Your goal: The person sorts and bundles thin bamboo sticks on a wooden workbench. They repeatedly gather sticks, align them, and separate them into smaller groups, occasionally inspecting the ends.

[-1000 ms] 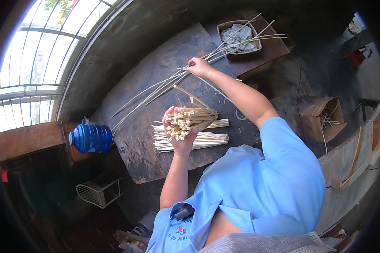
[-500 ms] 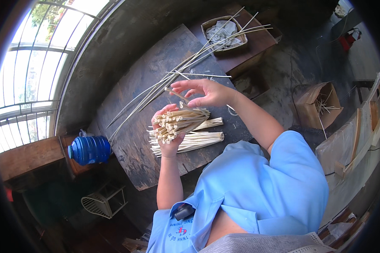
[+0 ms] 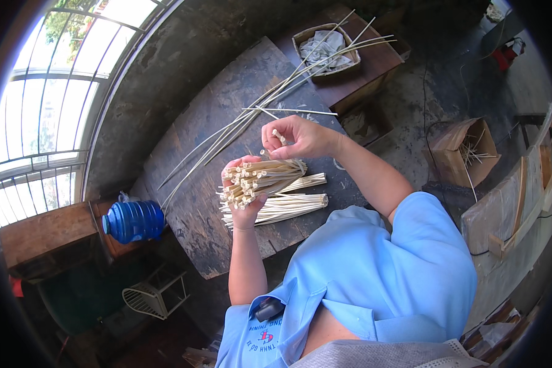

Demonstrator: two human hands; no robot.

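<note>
My left hand (image 3: 245, 211) is wrapped round a thick bundle of pale sticks (image 3: 251, 182), their cut round ends turned toward me. Above that bundle, my right hand (image 3: 297, 138) is closed on a single pale stick (image 3: 278, 136), with one end standing out between the fingers. Another stick end (image 3: 263, 153) pokes up between my two hands; whether my right hand touches it I cannot tell. Under the held bundle, further pale sticks (image 3: 294, 208) lie in bunches on the dark worn table (image 3: 196, 214).
Long thin rods (image 3: 233, 132) cross the table's far part and reach over a box of grey cloth (image 3: 325, 49). At the left stands a blue water jug (image 3: 134, 221), with a white chair (image 3: 156, 294) below it. A cardboard box (image 3: 457, 150) with sticks stands on the floor at right.
My right hand has shifted slightly right and its fingers have curled in; the stick in it has turned more end-on. My left hand still holds the bundle in nearly the same place.
</note>
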